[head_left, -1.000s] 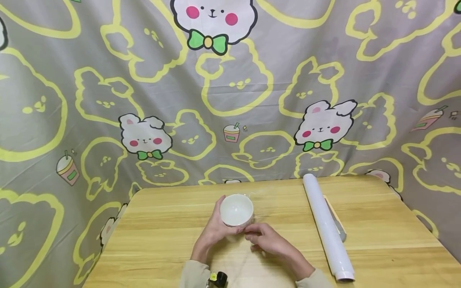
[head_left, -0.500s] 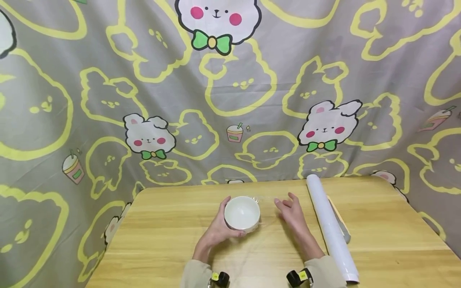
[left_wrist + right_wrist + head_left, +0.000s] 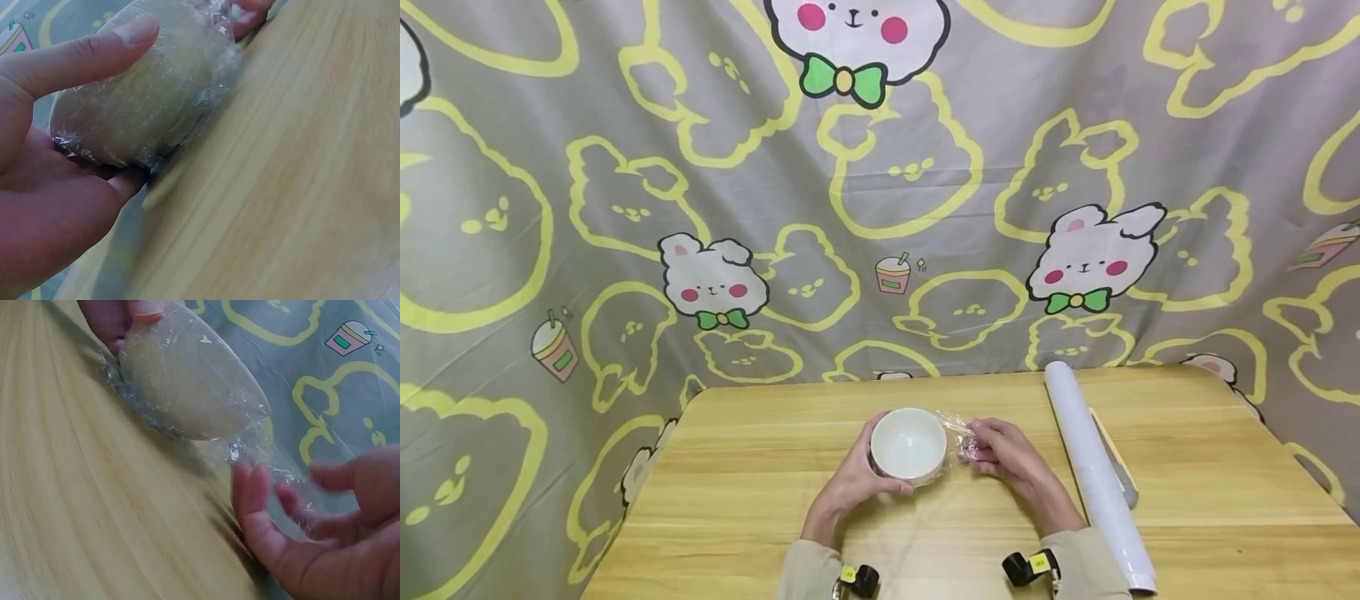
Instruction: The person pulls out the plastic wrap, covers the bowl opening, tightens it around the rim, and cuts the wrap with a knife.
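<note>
A white bowl (image 3: 908,446) is held in my left hand (image 3: 853,479), thumb on the near side and fingers round its left side. In the left wrist view, crinkled clear cling film (image 3: 181,94) covers the outside of the bowl, and the fingertips go underneath it. The bowl's mouth looks uncovered from above, showing a bare inside. At the bowl's right, a loose tail of the film (image 3: 957,435) stretches to my right hand (image 3: 1011,458). The right wrist view shows that film (image 3: 284,478) running in among the curled fingers, with the thumb standing apart.
A long white roll of film (image 3: 1093,475) lies lengthwise on the wooden table (image 3: 737,492), right of my right hand. Partly behind it is a grey and orange utility-knife-like object (image 3: 1116,467). A patterned curtain (image 3: 820,183) hangs behind the table.
My right hand has gone from the bowl's near side out to the right, drawing film outwards, then turned and come slightly back. My left hand keeps hold of the bowl.
</note>
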{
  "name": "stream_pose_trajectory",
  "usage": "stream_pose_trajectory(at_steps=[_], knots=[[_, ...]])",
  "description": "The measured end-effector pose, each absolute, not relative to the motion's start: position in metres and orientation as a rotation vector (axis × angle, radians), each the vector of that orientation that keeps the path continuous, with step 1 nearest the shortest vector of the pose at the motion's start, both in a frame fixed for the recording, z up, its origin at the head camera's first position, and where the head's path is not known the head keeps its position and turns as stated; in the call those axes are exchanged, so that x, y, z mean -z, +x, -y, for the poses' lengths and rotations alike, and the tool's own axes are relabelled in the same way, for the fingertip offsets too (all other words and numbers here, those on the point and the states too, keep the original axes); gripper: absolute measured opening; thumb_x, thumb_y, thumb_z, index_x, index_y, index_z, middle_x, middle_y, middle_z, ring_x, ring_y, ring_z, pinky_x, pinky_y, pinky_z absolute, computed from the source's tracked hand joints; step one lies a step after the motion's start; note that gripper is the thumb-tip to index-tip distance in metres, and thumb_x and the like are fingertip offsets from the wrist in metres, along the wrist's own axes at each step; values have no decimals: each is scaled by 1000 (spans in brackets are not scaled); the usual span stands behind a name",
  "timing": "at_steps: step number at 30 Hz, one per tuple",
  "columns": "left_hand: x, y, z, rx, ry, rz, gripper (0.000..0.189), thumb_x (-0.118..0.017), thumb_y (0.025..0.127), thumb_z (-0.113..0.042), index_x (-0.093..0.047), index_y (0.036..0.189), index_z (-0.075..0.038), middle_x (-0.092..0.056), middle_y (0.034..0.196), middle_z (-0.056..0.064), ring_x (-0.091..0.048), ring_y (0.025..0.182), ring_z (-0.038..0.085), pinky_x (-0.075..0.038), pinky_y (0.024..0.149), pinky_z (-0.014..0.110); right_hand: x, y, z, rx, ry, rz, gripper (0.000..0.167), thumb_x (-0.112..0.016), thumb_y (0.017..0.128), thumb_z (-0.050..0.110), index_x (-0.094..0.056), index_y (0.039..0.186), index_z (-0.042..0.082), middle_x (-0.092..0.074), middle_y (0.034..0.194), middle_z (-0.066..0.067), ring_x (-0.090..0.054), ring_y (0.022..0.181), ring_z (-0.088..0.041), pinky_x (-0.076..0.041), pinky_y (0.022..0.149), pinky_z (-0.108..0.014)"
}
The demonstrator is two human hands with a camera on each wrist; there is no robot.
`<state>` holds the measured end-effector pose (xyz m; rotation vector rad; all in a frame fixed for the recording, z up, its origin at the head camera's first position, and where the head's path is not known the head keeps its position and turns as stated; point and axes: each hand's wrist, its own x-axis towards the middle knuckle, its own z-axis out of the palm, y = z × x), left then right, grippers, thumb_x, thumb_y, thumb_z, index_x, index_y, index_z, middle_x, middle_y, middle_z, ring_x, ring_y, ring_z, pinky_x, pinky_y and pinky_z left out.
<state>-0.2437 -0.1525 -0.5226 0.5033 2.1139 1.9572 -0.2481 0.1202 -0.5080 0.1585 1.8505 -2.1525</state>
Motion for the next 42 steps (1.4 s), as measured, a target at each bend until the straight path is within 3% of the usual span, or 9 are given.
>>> stream_pose_trajectory(at_steps=[3, 6, 9, 14, 21, 29, 42], knots=[[523, -244, 153, -1966, 490, -2089, 119, -88, 62, 15, -22, 160, -4, -38, 153, 25, -44, 136, 43, -35, 117, 53, 507, -249, -122, 2078, 46, -1818, 51, -60, 105, 23, -47, 136, -15, -64, 90, -4, -63, 77, -12, -55, 65, -23], [523, -245, 153, -1979, 492, -2060, 120, -88, 62, 15, -20, 161, -4, -38, 153, 25, -45, 136, 42, -36, 117, 52, 508, -250, -124, 2072, -31, -1795, 40, -62, 104, 18, -56, 126, -15, -64, 88, -2, -60, 77, -10, -57, 67, -23], [524, -245, 153, -1991, 489, -2036, 119, -87, 63, 15, -22, 160, -5, -38, 154, 24, -45, 136, 41, -36, 117, 50, 508, -251, -125, 2142, -45, -1736, 28, -55, 106, 15, -61, 115, -11, -65, 94, -4, -63, 84, -12, -60, 80, -28], [524, -245, 153, -1987, 505, -2046, 116, -86, 64, 15, -24, 160, -5, -39, 153, 24, -45, 136, 41, -37, 117, 48, 505, -251, -122, 2263, -14, -1585, 30, -45, 110, 16, -58, 120, -9, -69, 100, -7, -68, 93, -16, -57, 95, -36], [525, -245, 152, -1972, 476, -2067, 116, -86, 64, 15, -24, 160, -5, -39, 153, 24, -45, 137, 41, -37, 117, 48, 502, -250, -116, 2295, 65, -1563, 31, -39, 112, 18, -56, 117, -8, -63, 88, -3, -63, 80, -14, -60, 85, -36], [525, -245, 152, -1976, 479, -2078, 114, -85, 65, 15, -25, 159, -4, -39, 152, 25, -46, 136, 41, -37, 116, 48, 496, -251, -111, 2337, 176, -1588, 33, -39, 111, 15, -53, 122, -13, -61, 86, -3, -59, 73, -11, -58, 72, -28], [523, -244, 153, -1963, 514, -2094, 111, -86, 66, 12, -25, 159, -3, -41, 152, 23, -46, 136, 40, -36, 117, 48, 486, -252, -112, 2385, 154, -1565, 34, -35, 112, 16, -56, 123, -9, -64, 85, -3, -60, 71, -11, -56, 66, -26]])
